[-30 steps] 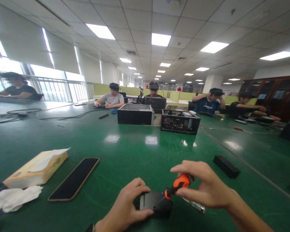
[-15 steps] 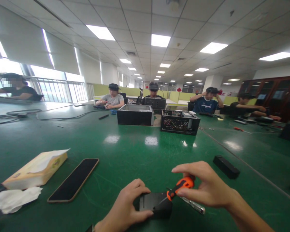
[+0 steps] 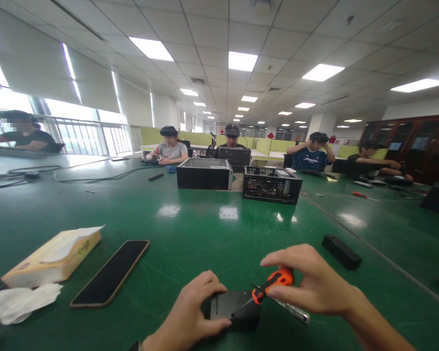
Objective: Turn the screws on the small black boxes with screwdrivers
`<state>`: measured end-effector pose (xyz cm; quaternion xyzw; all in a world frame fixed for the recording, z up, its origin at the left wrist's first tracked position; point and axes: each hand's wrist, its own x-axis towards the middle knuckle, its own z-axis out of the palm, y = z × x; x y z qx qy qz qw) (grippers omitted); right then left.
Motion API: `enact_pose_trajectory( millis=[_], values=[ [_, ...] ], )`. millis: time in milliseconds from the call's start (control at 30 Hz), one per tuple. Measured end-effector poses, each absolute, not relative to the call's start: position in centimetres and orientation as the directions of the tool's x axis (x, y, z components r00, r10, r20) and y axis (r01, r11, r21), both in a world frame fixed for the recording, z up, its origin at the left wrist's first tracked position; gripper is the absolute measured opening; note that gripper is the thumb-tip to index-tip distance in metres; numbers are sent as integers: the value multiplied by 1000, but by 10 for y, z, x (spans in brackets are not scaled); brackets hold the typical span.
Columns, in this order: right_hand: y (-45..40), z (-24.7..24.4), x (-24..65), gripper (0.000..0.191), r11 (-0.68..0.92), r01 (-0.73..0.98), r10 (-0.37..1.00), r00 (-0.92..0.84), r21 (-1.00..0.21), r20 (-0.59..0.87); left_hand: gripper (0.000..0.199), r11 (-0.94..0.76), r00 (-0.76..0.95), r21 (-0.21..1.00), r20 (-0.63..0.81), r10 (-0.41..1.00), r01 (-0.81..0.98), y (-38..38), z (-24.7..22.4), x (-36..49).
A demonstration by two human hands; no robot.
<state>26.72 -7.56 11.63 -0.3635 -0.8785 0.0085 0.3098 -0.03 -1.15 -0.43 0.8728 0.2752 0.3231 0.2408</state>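
My left hand [image 3: 190,312] grips a small black box-shaped device [image 3: 248,319] by its left end, thumb along the near side and fingers over the far side. An orange-and-black screwdriver [image 3: 282,277] slants down to the left, its shaft reaching the top of the device; exactly where the tip sits I cannot make out. Around its handle, my right hand [image 3: 312,282] is closed with the thumb below and the index finger raised and curved above. Partly under that hand lies a slim silver, pen-like tool [image 3: 296,312] on the table.
Another black block [image 3: 341,251] lies to the right on the green table [image 3: 190,234]. At left are a phone [image 3: 111,273], a tissue pack [image 3: 54,253] and crumpled tissue [image 3: 24,302]. Two computer cases [image 3: 205,176] stand farther back, with several people seated beyond.
Both hands, the device and the screwdriver look almost the same as before. The view has shifted very slightly. A person at far right has moved an arm a little.
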Motion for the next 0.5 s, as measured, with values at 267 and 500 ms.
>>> enact_pose_trajectory(
  millis=[267, 500],
  values=[
    [-74, 116, 270, 24, 742, 616, 647, -551, -266, 527, 36, -724, 638, 607, 423, 643, 327, -11, -3, 0],
    [-77, 121, 268, 18, 723, 594, 687, -569, -351, 452, 37, -723, 646, 609, 415, 641, 326, -10, -4, -1]
  ],
)
